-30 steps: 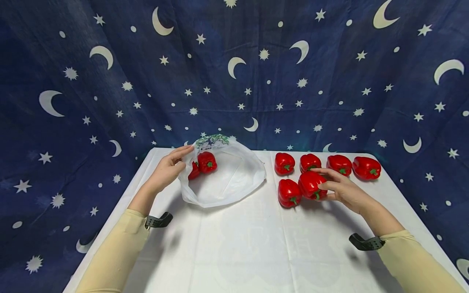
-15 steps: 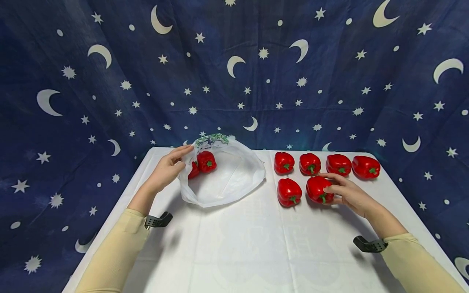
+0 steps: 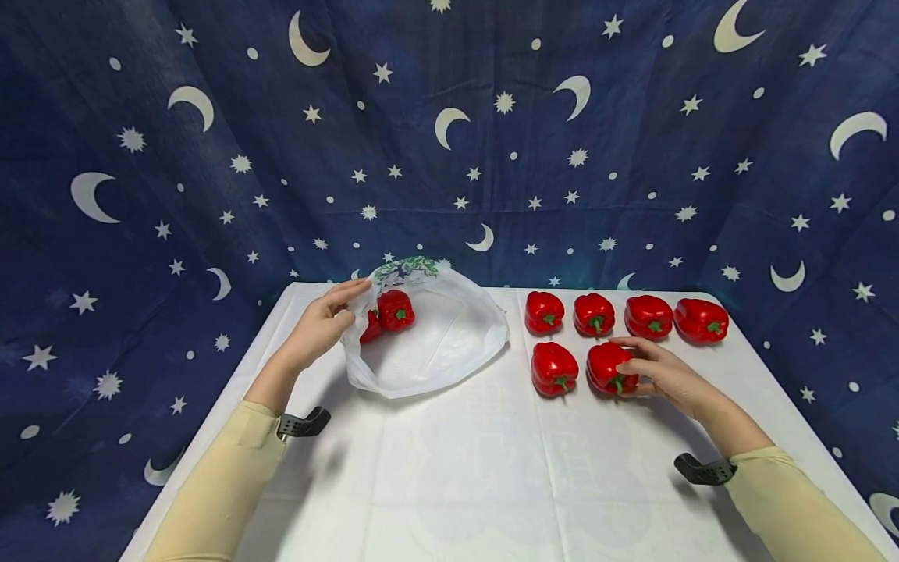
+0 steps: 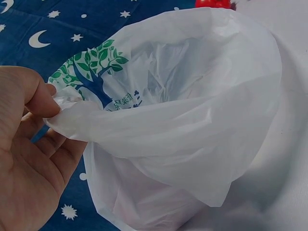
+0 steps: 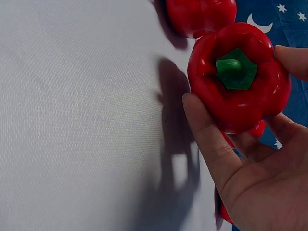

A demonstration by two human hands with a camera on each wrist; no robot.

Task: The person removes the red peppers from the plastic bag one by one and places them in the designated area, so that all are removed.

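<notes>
My left hand (image 3: 316, 329) pinches the left rim of a white plastic bag (image 3: 449, 355) with a green and blue tree print. The bag's mouth gapes, and two red bell peppers (image 3: 396, 311) lie inside at its left. On the right, my right hand (image 3: 667, 376) grips a red bell pepper (image 3: 605, 364) between thumb and fingers, its green stem (image 5: 232, 67) facing the right wrist camera. Just left of it stands another bell pepper (image 3: 554, 368). In the left wrist view the bag's wall (image 4: 159, 130) hides what lies inside.
Behind the held pepper several more red bell peppers (image 3: 648, 316) stand in a row across the right back of the table. A white cloth (image 3: 477, 476) covers the table. Dark blue fabric (image 3: 421, 156) with moons and stars hangs behind and at the sides.
My right hand has moved the held bell pepper a little right and toward me, away from its neighbour; over the last half second it barely moves. The left hand keeps its place on the bag.
</notes>
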